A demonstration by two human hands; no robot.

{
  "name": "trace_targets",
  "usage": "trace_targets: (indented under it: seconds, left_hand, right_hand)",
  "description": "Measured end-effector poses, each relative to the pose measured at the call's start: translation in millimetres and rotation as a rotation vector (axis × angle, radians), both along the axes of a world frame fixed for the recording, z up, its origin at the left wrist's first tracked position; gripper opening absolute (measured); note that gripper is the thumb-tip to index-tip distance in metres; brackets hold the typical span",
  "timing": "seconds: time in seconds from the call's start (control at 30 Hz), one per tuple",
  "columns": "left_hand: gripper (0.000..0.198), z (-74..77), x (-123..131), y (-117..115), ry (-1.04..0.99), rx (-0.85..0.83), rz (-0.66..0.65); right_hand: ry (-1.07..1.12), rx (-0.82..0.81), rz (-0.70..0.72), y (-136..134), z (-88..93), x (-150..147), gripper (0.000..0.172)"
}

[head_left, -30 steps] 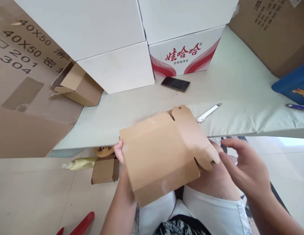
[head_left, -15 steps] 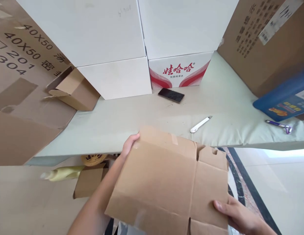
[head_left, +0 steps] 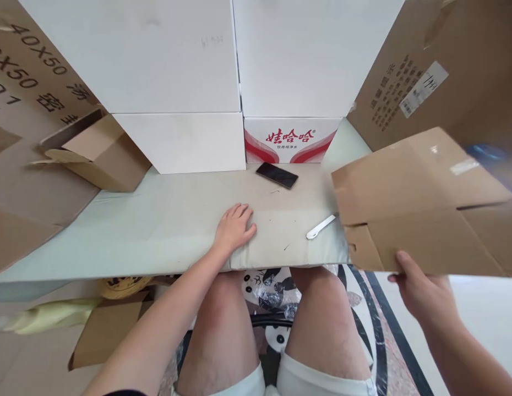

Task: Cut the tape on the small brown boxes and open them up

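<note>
My right hand (head_left: 425, 289) grips the lower edge of a flattened cardboard box (head_left: 425, 198), thumb on the near face and fingers behind. The brown sheet is raised over the right end of the table, with creases, slots and a strip of clear tape on it. My left hand (head_left: 235, 226) lies on the cloth-covered table (head_left: 177, 220) near its front edge, fingers spread, holding nothing. Between the hands rests a white utility knife (head_left: 321, 226), its tip at the cardboard's left edge. A dark phone (head_left: 277, 175) lies farther back.
White cartons (head_left: 177, 142) are stacked along the back, one with red print (head_left: 291, 140). Big brown boxes stand at left (head_left: 28, 148) and right (head_left: 404, 71). A small open carton (head_left: 111, 151) sits at the left. Below the table are a yellowish bottle (head_left: 53, 314) and a cardboard piece (head_left: 105, 330).
The flattened box has gone from in front of me to the right, now in my right hand alone. My left hand has let go of it and rests on the table.
</note>
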State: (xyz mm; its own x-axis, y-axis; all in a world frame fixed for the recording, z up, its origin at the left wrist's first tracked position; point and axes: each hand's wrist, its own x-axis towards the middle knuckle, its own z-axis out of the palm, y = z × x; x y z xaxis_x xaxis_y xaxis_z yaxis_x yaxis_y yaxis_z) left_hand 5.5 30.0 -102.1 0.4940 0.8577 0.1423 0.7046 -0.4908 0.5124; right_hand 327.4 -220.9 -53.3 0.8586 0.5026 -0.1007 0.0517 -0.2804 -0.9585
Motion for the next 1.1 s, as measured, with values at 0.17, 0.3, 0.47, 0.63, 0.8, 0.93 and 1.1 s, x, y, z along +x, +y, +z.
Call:
trace_targets:
  seconds: [0.17, 0.3, 0.47, 0.63, 0.8, 0.93, 1.1]
  left_hand:
    - [0.044, -0.8, 1.0, -2.9, 0.136, 0.063, -0.022]
    - [0.042, 0.9, 1.0, -2.1, 0.188, 0.091, -0.029]
    - [0.041, 1.8, 0.1, -2.2, 0.209, 0.105, -0.028]
    - [0.039, -0.5, -0.1, -2.4, 0.203, 0.104, -0.032]
    - [0.04, -1.1, 0.8, -3.3, 0.187, 0.103, -0.035]
    - [0.038, 0.1, 0.3, -7.7, 0.193, 0.107, -0.031]
    - [0.04, -3.6, -4.3, -12.5, 0.213, 0.107, -0.036]
  right_hand:
    - [-0.149, 0.023, -0.029, 96.2, 25.7, 30.1, 0.031]
    - [-0.215, -0.002, 0.003, 202.3, 62.6, 67.7, 0.033]
    - [-0.213, -0.234, 0.22, 286.1, 66.2, 73.5, 0.034]
    - [-0.463, -0.341, 0.504, 255.3, -0.1, 8.1, 0.031]
    - [-0.702, -0.269, 0.806, 207.2, -43.6, -86.7, 0.045]
    - [-0.833, -0.211, 0.933, 194.1, -59.1, -155.5, 0.046]
    - [-0.938, -0.2, 0.911, 183.8, -67.5, -192.5, 0.045]
